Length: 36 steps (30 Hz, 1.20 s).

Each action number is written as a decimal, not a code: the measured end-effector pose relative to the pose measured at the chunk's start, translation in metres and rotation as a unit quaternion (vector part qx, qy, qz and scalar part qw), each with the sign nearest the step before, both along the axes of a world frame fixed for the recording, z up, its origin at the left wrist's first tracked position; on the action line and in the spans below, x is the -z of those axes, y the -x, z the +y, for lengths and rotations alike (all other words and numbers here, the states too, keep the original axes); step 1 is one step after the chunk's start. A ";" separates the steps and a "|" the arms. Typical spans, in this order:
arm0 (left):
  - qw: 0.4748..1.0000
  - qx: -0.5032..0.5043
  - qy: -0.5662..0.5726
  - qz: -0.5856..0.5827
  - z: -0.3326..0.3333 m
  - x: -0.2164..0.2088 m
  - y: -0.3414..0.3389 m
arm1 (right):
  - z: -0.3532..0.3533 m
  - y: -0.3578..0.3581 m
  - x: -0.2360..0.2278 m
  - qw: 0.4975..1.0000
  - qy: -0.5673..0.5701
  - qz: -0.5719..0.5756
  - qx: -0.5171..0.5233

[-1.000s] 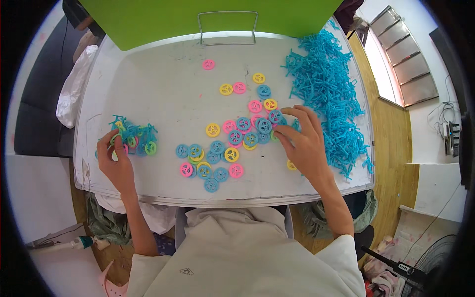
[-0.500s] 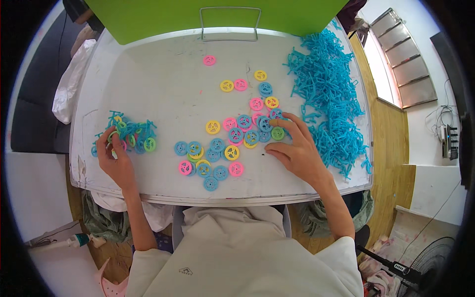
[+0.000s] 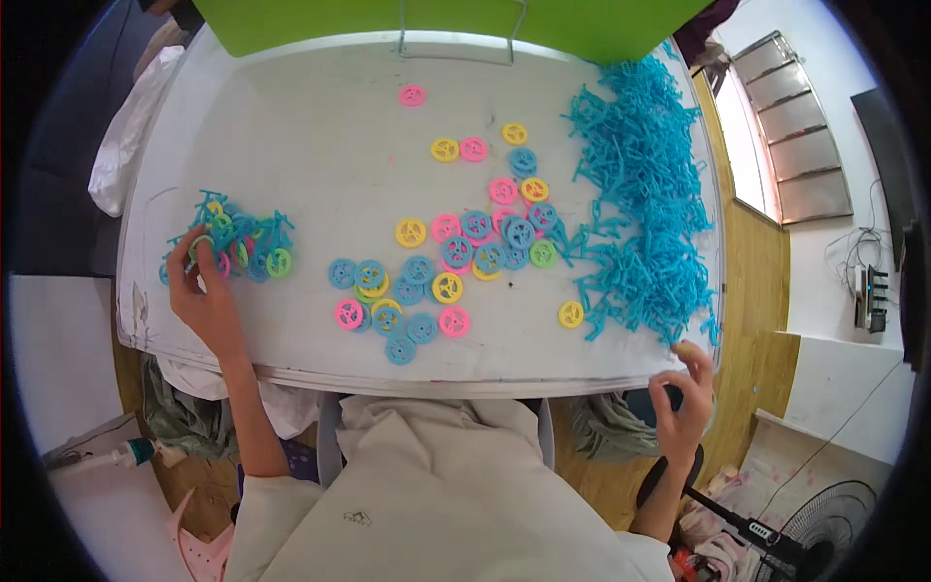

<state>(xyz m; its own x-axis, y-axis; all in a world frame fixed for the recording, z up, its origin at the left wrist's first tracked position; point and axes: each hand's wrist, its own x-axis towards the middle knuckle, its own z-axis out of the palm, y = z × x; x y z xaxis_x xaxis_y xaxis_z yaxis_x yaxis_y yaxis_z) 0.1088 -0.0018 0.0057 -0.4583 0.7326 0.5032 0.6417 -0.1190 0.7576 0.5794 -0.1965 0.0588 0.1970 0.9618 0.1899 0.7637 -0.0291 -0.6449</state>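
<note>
My left hand is at the left side of the white table, its thumb and fingers closed around what looks like a light green toy wheel. It touches a small heap of blue plastic pieces with wheels among them. Over the table's front right edge is my right hand, fingers bent and apart, with nothing visible in them. Close to it lies the near end of a large pile of blue branched plastic pieces. Blue, pink and yellow spoked wheels are spread across the middle, some overlapping.
A green panel with a wire handle stands along the far edge. One yellow wheel lies apart, left of the blue pile. A white bag is beyond the left edge; a black fan stands at lower right.
My right hand has left the wheels in the middle and moved right and nearer to me. A yellow wheel now lies alone by the blue pile. The left hand stays at its heap.
</note>
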 end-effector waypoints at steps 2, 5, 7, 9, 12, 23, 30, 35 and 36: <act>1.000 0.022 -0.010 -0.014 0.006 -0.003 -0.004 | 0.010 0.007 0.004 0.999 -0.013 -0.052 -0.001; 0.999 0.015 -0.016 0.028 0.007 0.001 -0.008 | 0.053 0.044 0.021 0.991 -0.059 -0.117 -0.040; 0.999 0.000 -0.016 0.046 0.002 0.002 -0.004 | 0.080 0.069 0.031 0.989 -0.065 -0.110 -0.076; 0.998 -0.012 -0.015 0.063 -0.002 0.000 -0.003 | 0.097 0.085 0.036 0.989 -0.070 -0.102 -0.086; 0.999 -0.020 -0.002 0.044 -0.003 -0.001 -0.002 | 0.112 0.090 0.039 0.985 -0.085 -0.120 -0.090; 1.000 -0.013 -0.013 0.022 -0.002 0.003 0.004 | 0.123 0.095 0.052 0.979 -0.093 -0.128 -0.131; 0.999 -0.009 -0.018 0.028 -0.001 0.003 0.004 | 0.127 0.094 0.046 0.963 -0.096 -0.182 -0.176; 0.999 -0.020 -0.010 0.034 0.000 0.001 0.000 | 0.107 0.081 0.035 0.967 -0.084 -0.164 -0.174; 0.999 -0.022 -0.007 0.034 0.000 0.002 0.002 | 0.098 0.077 0.029 0.967 -0.082 -0.163 -0.176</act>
